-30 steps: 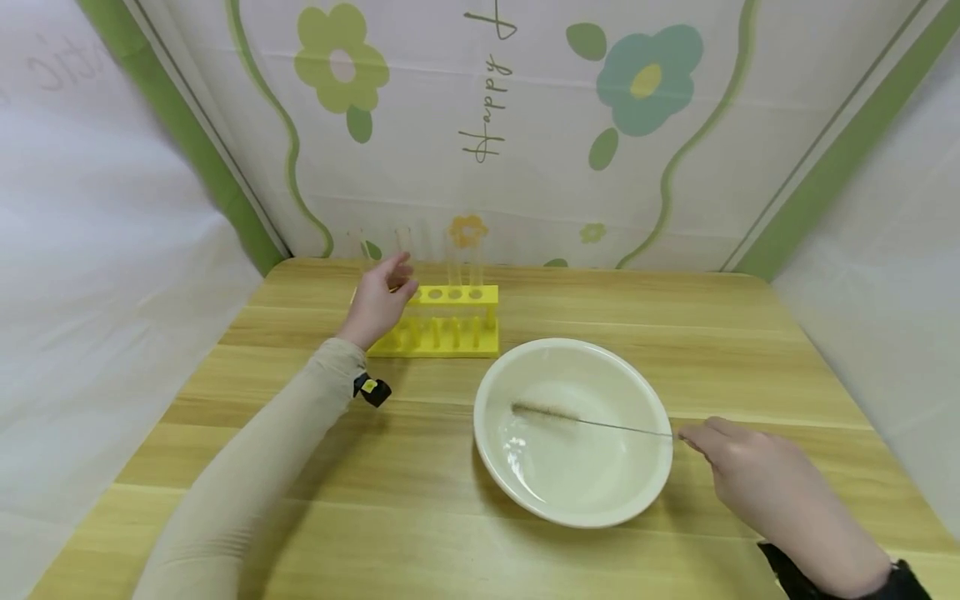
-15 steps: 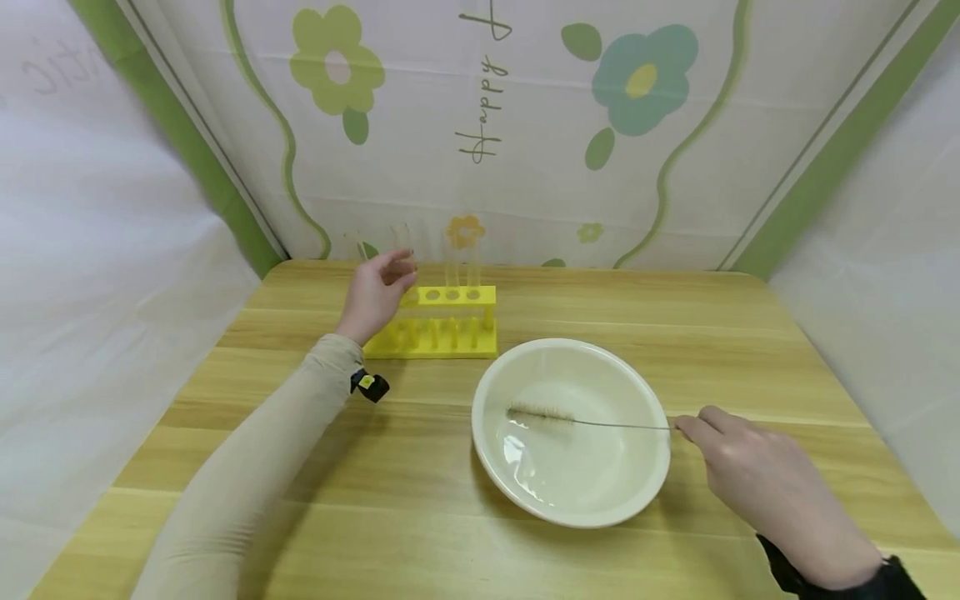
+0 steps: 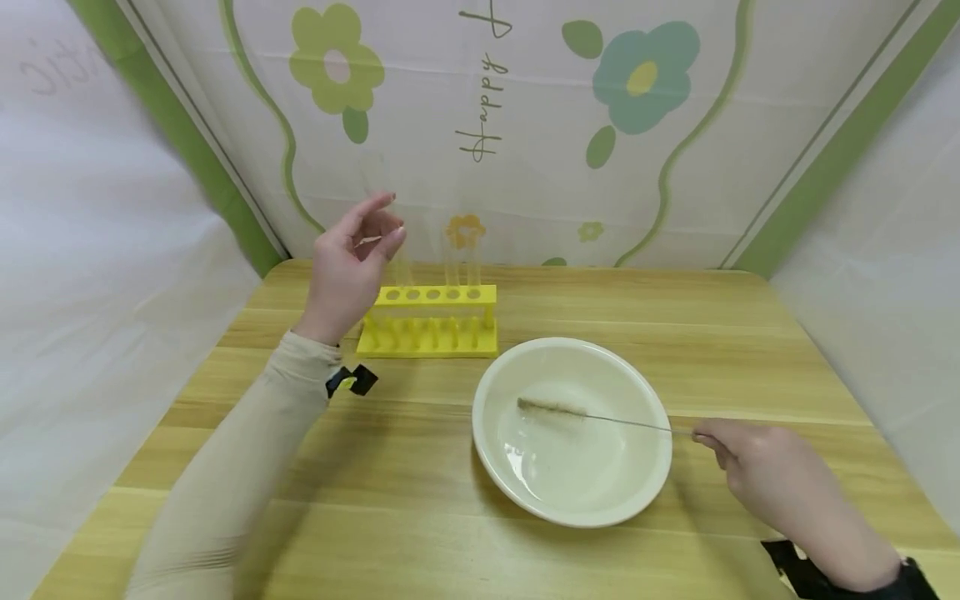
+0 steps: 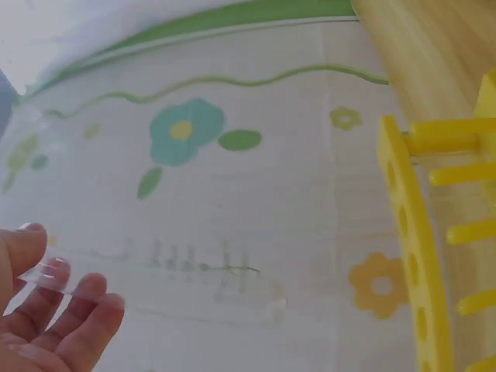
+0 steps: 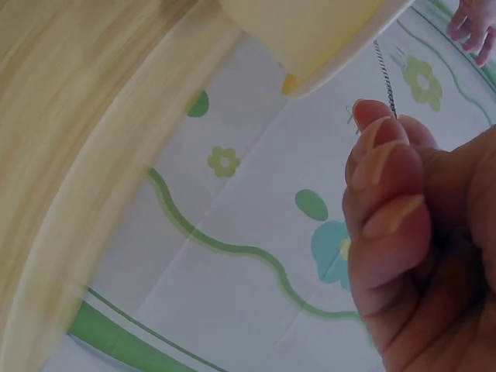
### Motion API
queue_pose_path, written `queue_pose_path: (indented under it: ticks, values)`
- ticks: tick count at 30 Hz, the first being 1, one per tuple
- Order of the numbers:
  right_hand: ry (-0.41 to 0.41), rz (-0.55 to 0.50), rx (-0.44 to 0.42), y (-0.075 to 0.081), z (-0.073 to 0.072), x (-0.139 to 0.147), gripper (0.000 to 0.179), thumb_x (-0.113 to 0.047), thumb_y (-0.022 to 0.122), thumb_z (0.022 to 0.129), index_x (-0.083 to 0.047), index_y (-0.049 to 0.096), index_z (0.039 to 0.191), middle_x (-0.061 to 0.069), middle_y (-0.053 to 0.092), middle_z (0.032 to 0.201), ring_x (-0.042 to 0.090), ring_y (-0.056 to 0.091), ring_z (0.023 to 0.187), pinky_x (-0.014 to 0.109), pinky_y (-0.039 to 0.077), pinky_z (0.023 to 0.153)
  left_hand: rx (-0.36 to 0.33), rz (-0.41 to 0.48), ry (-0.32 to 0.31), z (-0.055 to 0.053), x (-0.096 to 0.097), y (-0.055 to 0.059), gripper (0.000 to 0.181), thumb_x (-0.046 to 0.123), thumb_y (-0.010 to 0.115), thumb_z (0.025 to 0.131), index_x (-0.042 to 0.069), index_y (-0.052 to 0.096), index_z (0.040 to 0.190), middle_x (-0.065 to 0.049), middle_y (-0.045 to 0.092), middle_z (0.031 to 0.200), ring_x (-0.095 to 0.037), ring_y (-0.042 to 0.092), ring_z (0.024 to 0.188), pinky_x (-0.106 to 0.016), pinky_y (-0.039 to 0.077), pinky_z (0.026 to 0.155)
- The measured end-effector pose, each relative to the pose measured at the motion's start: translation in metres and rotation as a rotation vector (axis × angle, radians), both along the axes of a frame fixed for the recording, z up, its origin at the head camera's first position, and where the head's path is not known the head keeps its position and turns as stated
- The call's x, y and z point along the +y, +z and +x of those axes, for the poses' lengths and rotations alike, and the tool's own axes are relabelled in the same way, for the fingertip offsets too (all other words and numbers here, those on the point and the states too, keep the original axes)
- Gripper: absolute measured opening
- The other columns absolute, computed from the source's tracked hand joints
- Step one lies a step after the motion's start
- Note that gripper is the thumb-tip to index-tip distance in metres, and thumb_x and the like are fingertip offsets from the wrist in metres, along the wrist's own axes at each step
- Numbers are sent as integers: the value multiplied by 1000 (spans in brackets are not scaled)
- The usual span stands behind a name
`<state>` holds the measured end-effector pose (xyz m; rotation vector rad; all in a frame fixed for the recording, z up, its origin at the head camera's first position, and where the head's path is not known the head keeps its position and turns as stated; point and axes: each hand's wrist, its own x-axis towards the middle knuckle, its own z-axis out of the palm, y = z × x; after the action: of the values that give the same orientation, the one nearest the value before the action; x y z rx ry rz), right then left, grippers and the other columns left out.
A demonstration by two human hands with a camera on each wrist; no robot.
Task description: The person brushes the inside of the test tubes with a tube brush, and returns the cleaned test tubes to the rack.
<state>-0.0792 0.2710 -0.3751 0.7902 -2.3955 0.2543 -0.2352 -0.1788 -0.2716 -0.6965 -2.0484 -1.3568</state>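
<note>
My left hand point(image 3: 347, 267) is raised over the left end of a yellow test tube rack point(image 3: 435, 348). Its thumb and fingers hold a clear test tube point(image 4: 194, 287), which is faint against the patterned cloth in the left wrist view. Several other clear test tubes point(image 3: 473, 265) stand upright in the rack. At the right, my right hand point(image 3: 783, 475) pinches the thin wire handle of a test tube brush point(image 3: 555, 407). The bristle end of the brush is inside a cream bowl point(image 3: 482, 442), and the handle crosses the bowl's right rim.
The rack stands toward the back of a wooden table point(image 3: 420, 500), with the bowl to its front right. A white cloth point(image 3: 525, 192) with printed flowers hangs behind the table's back edge. More white cloth flanks both sides.
My left hand has risen and moved left, lifting a test tube out of the rack. The brush has shifted slightly within the bowl as my right hand moved a little to the right.
</note>
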Motion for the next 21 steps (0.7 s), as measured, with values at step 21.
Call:
queue_pose_path:
  ticks: [21]
  values:
    - [-3, -292, 191, 13, 9, 21, 57, -40, 44, 105, -1, 75, 77, -2, 65, 61, -10, 55, 56, 3, 44, 58, 327, -970, -63, 70, 20, -48, 45, 2, 79, 82, 10, 64, 124, -8, 63, 96, -18, 61, 69, -26, 49, 49]
